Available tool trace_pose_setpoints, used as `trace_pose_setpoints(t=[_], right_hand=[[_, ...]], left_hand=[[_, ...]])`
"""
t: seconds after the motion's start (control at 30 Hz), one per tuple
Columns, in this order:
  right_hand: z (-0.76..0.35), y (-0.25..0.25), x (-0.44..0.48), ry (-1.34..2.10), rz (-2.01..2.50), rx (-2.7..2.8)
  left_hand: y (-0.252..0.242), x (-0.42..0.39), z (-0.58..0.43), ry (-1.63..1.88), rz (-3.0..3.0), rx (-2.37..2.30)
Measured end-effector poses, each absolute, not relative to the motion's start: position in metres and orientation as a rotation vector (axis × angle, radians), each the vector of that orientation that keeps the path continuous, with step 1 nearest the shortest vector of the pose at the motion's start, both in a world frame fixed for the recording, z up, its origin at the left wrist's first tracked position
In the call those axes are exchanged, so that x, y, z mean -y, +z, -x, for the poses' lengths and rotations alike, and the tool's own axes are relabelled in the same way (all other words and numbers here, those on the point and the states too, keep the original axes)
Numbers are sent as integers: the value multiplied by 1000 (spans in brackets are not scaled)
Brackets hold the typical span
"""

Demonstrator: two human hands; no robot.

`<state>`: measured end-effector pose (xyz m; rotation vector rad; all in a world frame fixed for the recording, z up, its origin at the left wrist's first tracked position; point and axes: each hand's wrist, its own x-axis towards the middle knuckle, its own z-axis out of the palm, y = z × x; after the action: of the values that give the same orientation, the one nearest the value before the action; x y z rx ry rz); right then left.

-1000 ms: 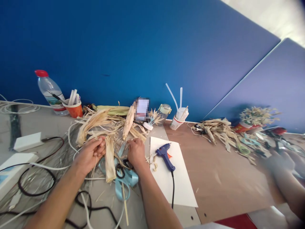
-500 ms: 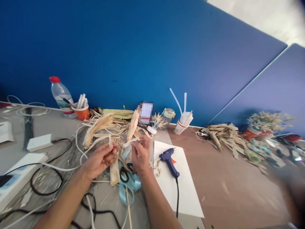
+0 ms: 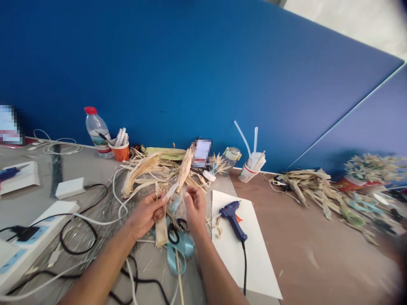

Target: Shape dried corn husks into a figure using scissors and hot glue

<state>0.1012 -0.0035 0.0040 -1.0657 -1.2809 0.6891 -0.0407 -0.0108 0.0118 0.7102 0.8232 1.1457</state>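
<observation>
My left hand (image 3: 146, 213) pinches a pale strip of dried corn husk (image 3: 171, 190) at about table-centre, fingers closed on it. Close beside it, my right hand (image 3: 194, 206) is raised with its fingers curled toward the same strip; its fingertips meet near the strip's other end. Below both hands lie a wider husk piece (image 3: 161, 226), black-handled scissors (image 3: 175, 228) and a light blue ribbon (image 3: 179, 250). Behind the hands spreads a heap of dried husks (image 3: 149, 167).
A blue glue gun (image 3: 233, 214) rests on a white sheet (image 3: 251, 250) to the right. Cables (image 3: 78, 228) and a power strip (image 3: 28, 241) lie left. A water bottle (image 3: 97, 131), an orange cup (image 3: 121, 150) and a paper cup with glue sticks (image 3: 251, 167) stand by the blue wall. More husks (image 3: 305, 184) lie far right.
Both hands rose from the husk pile and scissors and came together, now holding a thin husk strip between them. The view shifted left, so everything slid right in frame.
</observation>
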Motion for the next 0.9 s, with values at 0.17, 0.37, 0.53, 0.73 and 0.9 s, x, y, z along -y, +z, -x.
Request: trace_pose_setpoints(t=[0.17,0.37,0.53,0.73,0.9], right_hand=[[-90,3,3,1059,1054,1282],[-88,7,5,1213,1070,1194],[-97,6,0,1216,1078,1239],[-121,8,-10,1043,1349,1554],[-129,18,1,840,1608,1999]], left_hand=[[9,12,38,1100,-773,-873],[8,14,37,1071,-863,-896],[14,13,38,1097,-896,-919],[15,10,48,973,-970,-1040],[13,8,55,918,-1037,-1113]])
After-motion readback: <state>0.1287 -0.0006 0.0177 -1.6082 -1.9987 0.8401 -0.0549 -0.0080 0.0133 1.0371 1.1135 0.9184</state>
